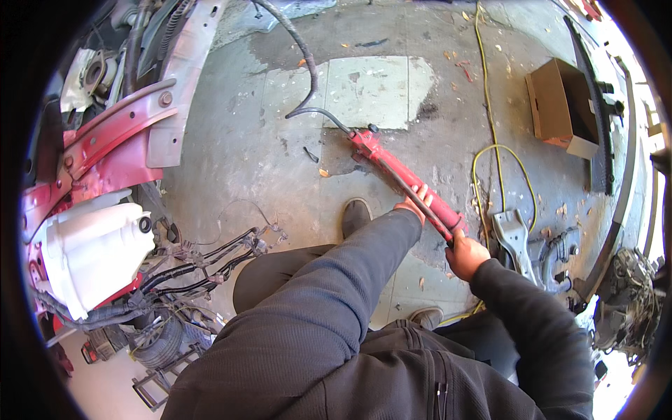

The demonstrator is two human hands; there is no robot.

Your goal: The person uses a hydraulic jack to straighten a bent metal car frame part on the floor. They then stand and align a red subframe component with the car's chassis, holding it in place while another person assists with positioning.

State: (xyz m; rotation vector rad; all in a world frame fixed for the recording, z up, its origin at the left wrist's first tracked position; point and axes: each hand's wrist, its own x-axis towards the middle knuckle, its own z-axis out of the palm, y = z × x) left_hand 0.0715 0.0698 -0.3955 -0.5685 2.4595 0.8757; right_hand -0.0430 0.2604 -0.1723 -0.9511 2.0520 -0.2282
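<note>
While the left hand closes around the middle of the red hand pump, the right hand is clamped at the near end of its dark lever! The pump slants away in front of the person, above the floor; whether the left fingers circle the lever alone or the cylinder too is hard to tell from here. This looks like the step of steadying the tool and handling its lever, and the next move would call for a firm left hand and a controlled right. Out from the far end snakes a dark hose. Wider now: a yellow cord and open cardboard box rightward, pinkish-red vehicle frame and white reservoir leftward!
</note>
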